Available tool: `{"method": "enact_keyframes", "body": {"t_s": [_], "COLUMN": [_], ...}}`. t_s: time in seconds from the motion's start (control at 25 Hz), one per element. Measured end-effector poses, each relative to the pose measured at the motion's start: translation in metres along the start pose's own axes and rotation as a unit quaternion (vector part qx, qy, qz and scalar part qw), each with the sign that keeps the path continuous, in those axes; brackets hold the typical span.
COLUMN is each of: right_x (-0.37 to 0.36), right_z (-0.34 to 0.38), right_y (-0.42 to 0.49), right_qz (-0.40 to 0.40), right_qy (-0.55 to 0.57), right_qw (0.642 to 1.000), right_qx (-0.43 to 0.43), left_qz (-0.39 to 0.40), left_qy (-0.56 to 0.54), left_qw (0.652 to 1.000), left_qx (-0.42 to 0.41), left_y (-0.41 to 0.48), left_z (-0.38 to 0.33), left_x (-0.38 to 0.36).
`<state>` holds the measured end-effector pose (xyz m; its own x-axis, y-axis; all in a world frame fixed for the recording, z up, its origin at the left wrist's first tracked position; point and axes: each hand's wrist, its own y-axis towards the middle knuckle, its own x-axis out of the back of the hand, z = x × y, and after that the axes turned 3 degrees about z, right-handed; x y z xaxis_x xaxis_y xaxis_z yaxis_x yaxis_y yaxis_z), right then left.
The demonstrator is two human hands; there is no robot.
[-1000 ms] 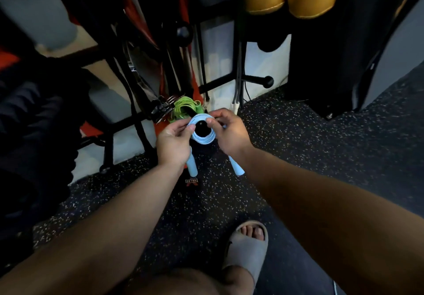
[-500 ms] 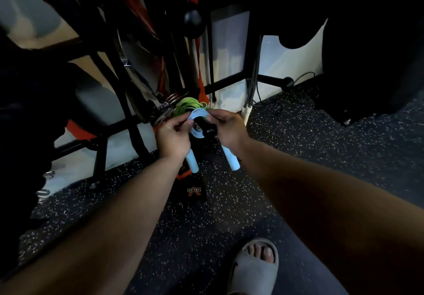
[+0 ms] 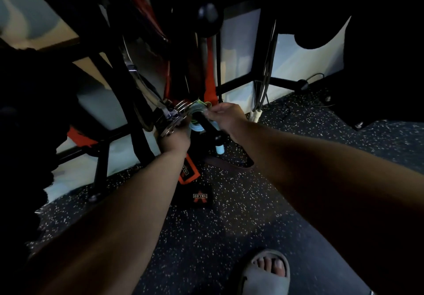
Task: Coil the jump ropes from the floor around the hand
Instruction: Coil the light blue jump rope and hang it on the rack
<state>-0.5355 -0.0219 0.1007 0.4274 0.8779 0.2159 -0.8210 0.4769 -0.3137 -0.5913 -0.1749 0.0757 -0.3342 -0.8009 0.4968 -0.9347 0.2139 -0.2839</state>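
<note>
A coiled light-blue jump rope (image 3: 196,127) sits around a black peg (image 3: 207,127) of a dark rack. One pale blue handle end (image 3: 219,149) hangs down below the peg. My right hand (image 3: 226,117) pinches the top of the coil by the peg. My left hand (image 3: 175,140) is just left of the coil, its fingers hidden in shadow against it. A green coiled rope (image 3: 202,105) shows just behind the blue one, mostly hidden.
Black rack legs (image 3: 103,164) and bars stand to the left and behind. Chrome clips (image 3: 171,117) hang beside the ropes. An orange-and-black strap (image 3: 189,173) lies on the speckled rubber floor (image 3: 229,226). My sandalled foot (image 3: 266,274) is at the bottom.
Both hands moved forward and pushed the blue coil onto the black peg. The coil's handles now hang lower. The view has come closer and grown darker.
</note>
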Motion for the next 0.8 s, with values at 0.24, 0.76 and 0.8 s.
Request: {"method": "enact_keyframes", "body": {"t_s": [0.24, 0.76, 0.8], "right_x": [0.017, 0.177, 0.191], "right_z": [-0.016, -0.047, -0.048], "right_y": [-0.027, -0.269, -0.293], "right_qz": [-0.019, -0.061, -0.072], "right_qy": [0.057, 0.017, 0.009], "right_qw": [0.998, 0.997, 0.996], "right_qx": [0.001, -0.048, -0.042], "left_qz": [-0.112, 0.298, 0.316], "left_qy": [-0.069, 0.000, 0.019], "left_qw": [0.991, 0.954, 0.947], "left_qx": [-0.012, -0.031, -0.050], "left_y": [-0.056, -0.243, -0.260], "left_z": [-0.001, -0.089, -0.104], "left_x": [0.004, -0.003, -0.005]}}
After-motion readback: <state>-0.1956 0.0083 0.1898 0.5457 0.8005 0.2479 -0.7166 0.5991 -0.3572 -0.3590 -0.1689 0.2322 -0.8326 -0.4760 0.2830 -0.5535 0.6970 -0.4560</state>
